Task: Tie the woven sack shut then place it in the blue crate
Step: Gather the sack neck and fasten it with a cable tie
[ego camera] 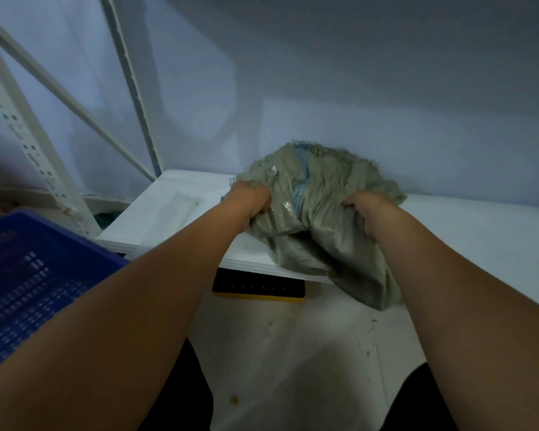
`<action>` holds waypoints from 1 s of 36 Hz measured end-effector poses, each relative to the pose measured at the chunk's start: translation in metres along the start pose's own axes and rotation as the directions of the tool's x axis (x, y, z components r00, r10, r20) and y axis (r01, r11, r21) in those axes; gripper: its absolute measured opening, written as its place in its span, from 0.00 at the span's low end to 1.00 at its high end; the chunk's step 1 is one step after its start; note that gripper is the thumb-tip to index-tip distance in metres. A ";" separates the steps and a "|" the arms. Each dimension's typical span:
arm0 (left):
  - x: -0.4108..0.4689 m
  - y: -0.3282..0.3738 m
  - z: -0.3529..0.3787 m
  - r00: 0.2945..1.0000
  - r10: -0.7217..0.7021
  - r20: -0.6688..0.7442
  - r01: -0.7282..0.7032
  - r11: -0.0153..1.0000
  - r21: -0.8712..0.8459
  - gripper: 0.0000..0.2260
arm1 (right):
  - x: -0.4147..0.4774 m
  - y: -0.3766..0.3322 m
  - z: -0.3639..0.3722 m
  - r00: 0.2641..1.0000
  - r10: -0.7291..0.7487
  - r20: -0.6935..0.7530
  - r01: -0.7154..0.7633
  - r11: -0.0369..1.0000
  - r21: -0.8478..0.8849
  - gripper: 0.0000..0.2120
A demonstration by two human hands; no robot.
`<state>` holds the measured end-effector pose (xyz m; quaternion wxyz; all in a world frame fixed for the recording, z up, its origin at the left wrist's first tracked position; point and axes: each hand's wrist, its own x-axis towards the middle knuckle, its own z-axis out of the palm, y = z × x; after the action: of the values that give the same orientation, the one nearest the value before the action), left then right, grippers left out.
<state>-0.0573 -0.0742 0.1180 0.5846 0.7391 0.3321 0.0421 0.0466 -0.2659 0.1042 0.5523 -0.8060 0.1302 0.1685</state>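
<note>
Forearms (137, 306) reach to woven sack (321, 197) on white shelf (479, 231).
L hand (251, 199) & R hand (369, 209): fingers curled into bunched fabric; blue crate (29, 275) at left.

wall (355, 88) close behind sack (318, 194), shelf frame (35, 157) beside blue crate (29, 275)

Dim, bluish light; soft focus, wide-angle bending at edges.

The sack (318, 213) is coarse woven cloth, grey-green and matt, frayed at its rim, with a glossy patch where a blue lining shows through. The crate (29, 275) is blue moulded plastic with a slotted wall. The shelf (464, 225) looks smooth, white and matt. The rack posts (29, 141) are white painted metal, perforated.
</note>
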 end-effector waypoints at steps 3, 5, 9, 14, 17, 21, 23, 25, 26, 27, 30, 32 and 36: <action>-0.001 -0.001 -0.002 0.985 -0.055 0.166 0.092 0.971 -0.222 0.16 | -0.018 0.000 -0.004 0.993 -0.004 0.120 0.002 1.000 0.016 0.19; 0.001 0.000 -0.003 0.956 -0.069 0.285 0.156 0.942 -0.297 0.16 | -0.020 0.002 -0.009 0.988 -0.004 0.155 -0.004 0.999 0.050 0.16; 0.009 -0.002 -0.003 0.965 -0.086 0.247 0.121 0.984 -0.131 0.05 | -0.009 0.006 -0.018 0.971 0.077 0.228 -0.104 0.989 0.107 0.24; 0.024 -0.005 0.000 0.989 0.083 0.123 -0.075 0.994 -0.074 0.08 | -0.002 0.010 -0.024 0.963 0.118 0.243 -0.134 0.990 0.048 0.13; 0.025 -0.003 -0.001 0.966 0.259 0.015 -0.255 0.958 -0.129 0.09 | 0.003 0.003 -0.029 0.988 0.010 0.154 -0.042 0.977 0.208 0.11; 0.026 0.010 -0.008 0.936 0.339 -0.100 -0.350 0.849 -0.397 0.08 | 0.015 -0.005 -0.040 0.969 -0.245 0.030 0.208 0.876 0.435 0.27; 0.024 0.015 -0.012 0.953 0.304 -0.007 -0.248 0.763 -0.597 0.14 | 0.014 -0.007 -0.046 0.968 -0.234 0.096 0.154 0.847 0.508 0.26; 0.023 0.012 -0.011 0.946 0.299 0.127 -0.122 0.690 -0.713 0.16 | 0.011 -0.005 -0.050 0.969 -0.177 0.175 0.064 0.858 0.510 0.20; 0.023 0.010 -0.011 0.936 0.295 0.191 -0.076 0.700 -0.710 0.17 | 0.011 -0.003 -0.051 0.965 -0.154 0.212 0.029 0.867 0.498 0.17; 0.025 0.007 -0.011 0.931 0.279 0.233 -0.047 0.728 -0.685 0.18 | 0.012 -0.002 -0.050 0.959 -0.136 0.247 0.002 0.877 0.480 0.15; 0.030 -0.006 -0.014 0.943 0.151 0.296 0.018 0.866 -0.500 0.18 | 0.015 0.000 -0.046 0.944 -0.048 0.328 -0.068 0.940 0.335 0.19; 0.037 -0.012 -0.016 0.959 0.066 0.274 0.043 0.927 -0.372 0.14 | 0.015 0.003 -0.045 0.948 0.044 0.314 -0.117 0.969 0.216 0.18; 0.041 -0.023 -0.022 0.980 -0.024 0.197 0.055 0.986 -0.157 0.15 | 0.022 0.015 -0.047 0.976 0.100 0.194 -0.081 0.992 -0.101 0.25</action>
<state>-0.0455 -0.0318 0.0904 0.6730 0.6829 0.2836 -0.0149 0.0669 -0.3157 0.0977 0.5165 -0.8029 0.1032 0.2790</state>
